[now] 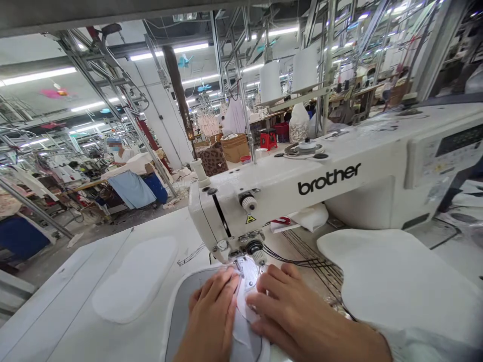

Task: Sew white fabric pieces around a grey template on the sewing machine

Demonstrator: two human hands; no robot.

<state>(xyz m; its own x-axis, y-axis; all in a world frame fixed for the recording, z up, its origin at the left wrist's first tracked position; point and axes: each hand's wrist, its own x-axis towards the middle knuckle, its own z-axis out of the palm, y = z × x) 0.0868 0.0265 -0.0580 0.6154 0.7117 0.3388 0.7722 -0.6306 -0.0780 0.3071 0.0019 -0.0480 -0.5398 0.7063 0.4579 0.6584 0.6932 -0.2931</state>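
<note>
A long white desk [64,306] runs under a white Brother sewing machine [264,186], set in a wide factory hall with steel rod frames, strip lights and a concrete floor. Far off, a co-worker [119,153] in a blue cap stands at a table. Cardboard boxes [234,147], a leopard-print bag [213,159] and a red stool [268,139] sit beyond the machine, with two white thread cones [270,83] above it.

The smooth, pale fabric piece [245,306] lies directly under the presser foot [238,265], on a grey panel with a curved white edge [199,301]. The left hand [213,314] rests on it, fingers [222,286] close together and flat. The right hand [290,314] presses from the other side, fingers [271,291] slightly apart, neither hand pinching. A soft oval foam pad [135,279] lies left on the desk, and a large, rounded white padded panel [392,281] lies right.
</note>
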